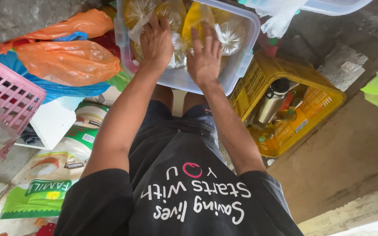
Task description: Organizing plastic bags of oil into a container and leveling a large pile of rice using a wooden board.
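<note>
A clear plastic tub (244, 61) sits in front of my knees, packed with several knotted clear bags of yellow food (232, 34). My left hand (156, 41) reaches into the tub, its fingers curled over the twisted top of one bag (137, 27). My right hand (204, 56) lies beside it with fingers spread flat on the bags, gripping nothing. Both forearms stretch out over my black printed shirt and dark shorts.
A yellow slatted crate (324, 102) holding a metal flask (271, 105) and bottles stands right of the tub. Orange plastic bags (68, 61), a pink basket (9, 91) and green-and-white sacks (53, 175) crowd the left. A second clear tub (329, 5) is at the top right.
</note>
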